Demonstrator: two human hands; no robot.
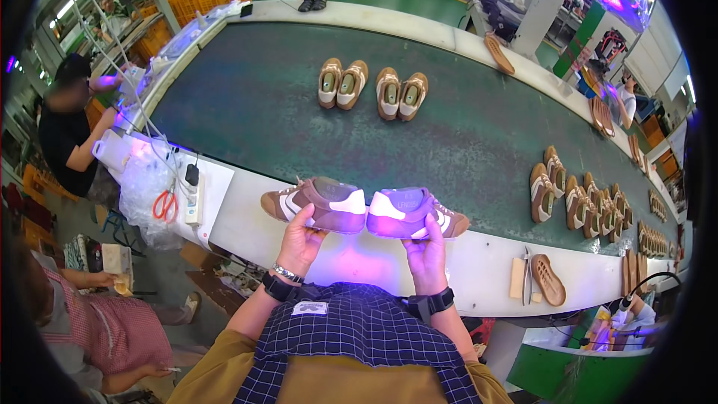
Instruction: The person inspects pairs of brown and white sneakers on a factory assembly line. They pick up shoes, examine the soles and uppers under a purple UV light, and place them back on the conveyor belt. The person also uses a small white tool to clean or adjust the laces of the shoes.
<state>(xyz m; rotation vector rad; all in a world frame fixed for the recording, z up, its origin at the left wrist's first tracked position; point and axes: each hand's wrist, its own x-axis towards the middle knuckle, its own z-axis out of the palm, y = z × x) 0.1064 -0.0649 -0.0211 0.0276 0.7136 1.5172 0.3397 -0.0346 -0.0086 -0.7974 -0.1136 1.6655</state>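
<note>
left hand (299,236) grips left shoe (314,204) | right hand (425,251) grips right shoe (415,213) | both held heel to heel above the belt's (262,105) near white edge | grip looks light, I think | a shoe could slip and drop

The two shoes (314,206) (415,213) looked like matt brown suede with smooth white panels, the belt (262,105) was dull green and slightly rough, its rim (247,217) smooth white, the apron (351,329) checked cloth.
</note>
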